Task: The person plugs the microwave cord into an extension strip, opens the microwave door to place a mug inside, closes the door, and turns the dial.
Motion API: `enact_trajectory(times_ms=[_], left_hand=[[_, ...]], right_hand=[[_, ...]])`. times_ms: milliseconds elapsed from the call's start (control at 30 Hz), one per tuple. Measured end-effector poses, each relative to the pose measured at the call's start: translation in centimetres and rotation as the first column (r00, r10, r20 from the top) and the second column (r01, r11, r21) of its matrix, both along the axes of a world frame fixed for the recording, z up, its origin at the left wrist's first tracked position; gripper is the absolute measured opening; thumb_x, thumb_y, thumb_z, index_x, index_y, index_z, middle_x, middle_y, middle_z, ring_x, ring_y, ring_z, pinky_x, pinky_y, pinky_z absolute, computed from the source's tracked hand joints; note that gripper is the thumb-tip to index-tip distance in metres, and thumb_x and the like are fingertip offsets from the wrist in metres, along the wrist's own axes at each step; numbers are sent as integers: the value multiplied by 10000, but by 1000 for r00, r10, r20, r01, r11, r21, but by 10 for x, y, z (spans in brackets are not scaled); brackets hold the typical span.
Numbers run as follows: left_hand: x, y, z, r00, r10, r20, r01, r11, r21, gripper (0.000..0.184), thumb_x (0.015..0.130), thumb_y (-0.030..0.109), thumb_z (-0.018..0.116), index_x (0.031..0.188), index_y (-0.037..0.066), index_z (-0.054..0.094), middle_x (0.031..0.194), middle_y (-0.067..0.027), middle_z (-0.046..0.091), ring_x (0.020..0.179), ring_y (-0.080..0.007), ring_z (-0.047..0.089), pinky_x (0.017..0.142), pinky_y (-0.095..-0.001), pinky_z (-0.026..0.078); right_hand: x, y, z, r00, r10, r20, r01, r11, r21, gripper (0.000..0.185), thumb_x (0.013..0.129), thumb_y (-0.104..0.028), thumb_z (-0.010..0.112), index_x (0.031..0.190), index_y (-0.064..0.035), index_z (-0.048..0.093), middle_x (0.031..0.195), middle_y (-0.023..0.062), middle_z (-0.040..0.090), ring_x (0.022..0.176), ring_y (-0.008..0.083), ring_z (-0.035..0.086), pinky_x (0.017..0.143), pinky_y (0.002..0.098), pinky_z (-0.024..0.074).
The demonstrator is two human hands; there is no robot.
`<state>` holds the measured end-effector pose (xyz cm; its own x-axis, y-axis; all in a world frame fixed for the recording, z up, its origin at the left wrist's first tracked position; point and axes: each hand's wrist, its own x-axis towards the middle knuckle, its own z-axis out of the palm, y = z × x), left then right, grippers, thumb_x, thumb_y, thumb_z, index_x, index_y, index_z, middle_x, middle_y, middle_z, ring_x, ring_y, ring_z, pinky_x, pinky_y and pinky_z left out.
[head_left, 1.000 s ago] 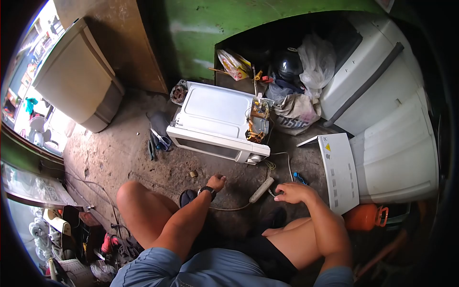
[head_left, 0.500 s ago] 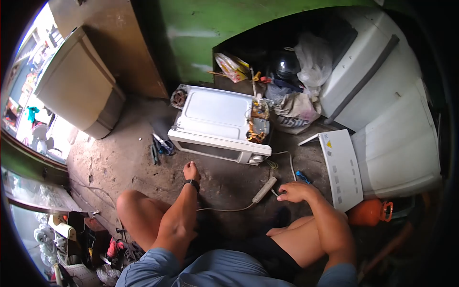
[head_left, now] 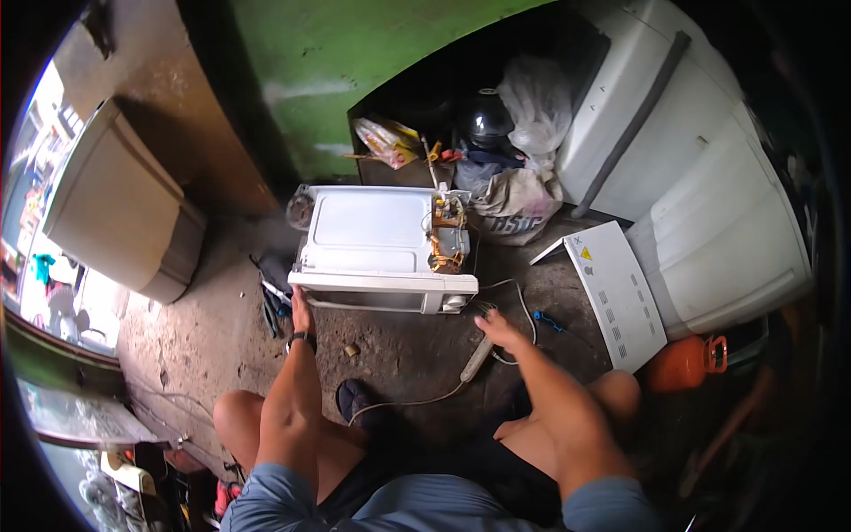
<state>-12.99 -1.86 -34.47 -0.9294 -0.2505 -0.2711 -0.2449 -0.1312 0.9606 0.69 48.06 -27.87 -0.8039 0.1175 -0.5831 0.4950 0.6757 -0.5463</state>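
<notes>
A white microwave oven [head_left: 372,235] stands on the floor before me with its outer cover off, wiring and copper-coloured parts exposed on its right side. My left hand [head_left: 302,312], with a dark band at the wrist, is at the oven's front left corner, fingers stretched upward along it. Below the oven's control knob, my right hand [head_left: 502,330] reaches forward, fingers apart and nothing visible in them. Just beneath that hand lies a power strip [head_left: 477,359], its pale cord trailing left past my foot.
Pliers-like tools [head_left: 271,306] lie left of the oven. On the right are a bent white metal cover [head_left: 612,293], a blue-handled tool [head_left: 550,321] and an orange gas cylinder [head_left: 684,363]. A cloth sack [head_left: 519,204] and plastic bags sit behind.
Both hands have moved forward toward the oven; my left hand has reached its front left corner. My right hand has left the cord by the power strip. The view has shifted.
</notes>
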Motion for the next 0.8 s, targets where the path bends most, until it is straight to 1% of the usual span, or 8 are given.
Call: enact_trajectory(times_ms=[133,167,233,300,333,433,567,800], left_hand=[[-4,-5,-11,1000,15,9,-13,983,-181,710,949,666,430,1237,20,497,1205,-73,536,1125,-189,473,1011,-330,339],[-8,-13,-18,1000,-1,29,6,986,-165,707,939,681,433,1198,26,496,1148,-68,535,1077,-182,473,987,-328,346],[-2,-14,-11,997,-4,74,21,970,-242,736,922,709,430,1199,29,483,1122,-80,528,1069,-194,472,984,-335,346],[-9,-16,-24,1000,-7,0,7,968,-253,706,865,783,428,1182,152,451,1031,5,484,957,-165,456,852,-379,385],[-12,-24,-32,998,-53,42,62,968,-244,703,871,777,423,1190,152,432,1074,-4,473,1005,-179,449,893,-412,382],[0,-10,-11,1000,-10,-26,4,974,-227,706,885,756,428,1212,130,425,1120,-16,471,1030,-191,449,915,-417,378],[21,1,-2,999,15,-40,-27,948,-318,740,925,718,402,1129,10,473,1081,-107,531,1030,-213,478,975,-342,362],[41,26,59,989,109,-101,-145,863,-484,672,977,626,400,942,-42,464,876,-130,489,861,-236,486,850,-364,415]], right_hand=[[-19,-55,-36,752,-609,-252,439,748,-498,692,999,-472,484,1477,2,325,1504,160,405,1404,239,360,1138,334,279],[-22,-56,-46,792,-508,-339,394,850,-350,675,992,-500,462,1428,7,368,1371,227,528,1285,352,498,1038,396,400],[-21,-64,-49,810,-538,-234,375,781,-499,670,1006,-479,450,1469,-9,333,1480,155,435,1380,261,396,1123,359,308],[-22,-64,-55,831,-473,-294,376,866,-330,665,1003,-493,444,1457,-16,355,1466,154,449,1372,271,405,1106,359,326],[-17,-68,-22,850,-433,-298,401,901,-165,746,934,-656,385,1389,-68,443,1308,226,567,1223,401,530,972,460,439],[-23,-56,-49,838,-465,-285,359,864,-354,740,974,-564,445,1466,-20,343,1470,164,444,1375,283,402,1105,362,323],[-15,-61,-19,764,-535,-360,373,822,-430,752,954,-601,442,1428,-19,402,1425,178,491,1330,311,454,1070,379,360],[-17,-52,36,723,-429,-541,362,903,-233,603,939,-582,459,1051,-4,589,1065,251,629,1035,442,587,848,493,457]])
